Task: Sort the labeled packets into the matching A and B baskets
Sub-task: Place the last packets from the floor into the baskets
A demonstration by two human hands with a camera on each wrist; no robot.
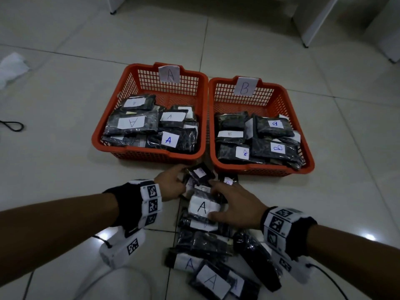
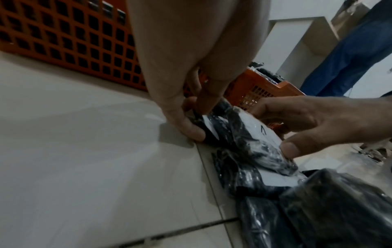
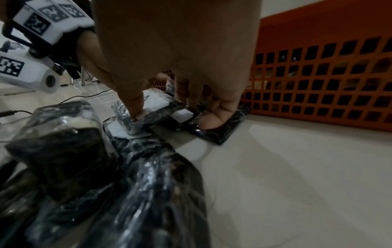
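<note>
Two orange baskets stand side by side on the tiled floor, basket A [image 1: 149, 155] on the left and basket B [image 1: 259, 169] on the right, each holding several dark labelled packets. A pile of dark packets [image 1: 212, 256] lies in front of them. My left hand [image 1: 183, 176] pinches the edge of a small dark packet [image 1: 201, 173] at the pile's far end; its label is unreadable. My right hand [image 1: 216, 200] grips a packet labelled A [image 1: 202, 206], thumb [image 3: 137, 114] on its near edge and fingers curled over the far side. The left wrist view shows the left fingers [image 2: 191, 129] on that small packet [image 2: 210, 127].
White crumpled paper [image 1: 13, 68] and a black cord loop [image 1: 13, 125] lie on the floor at far left. White furniture legs [image 1: 311, 29] stand beyond the baskets. A person's blue trouser leg [image 2: 350, 55] shows behind basket B. A cable [image 1: 329, 278] trails from my right wrist.
</note>
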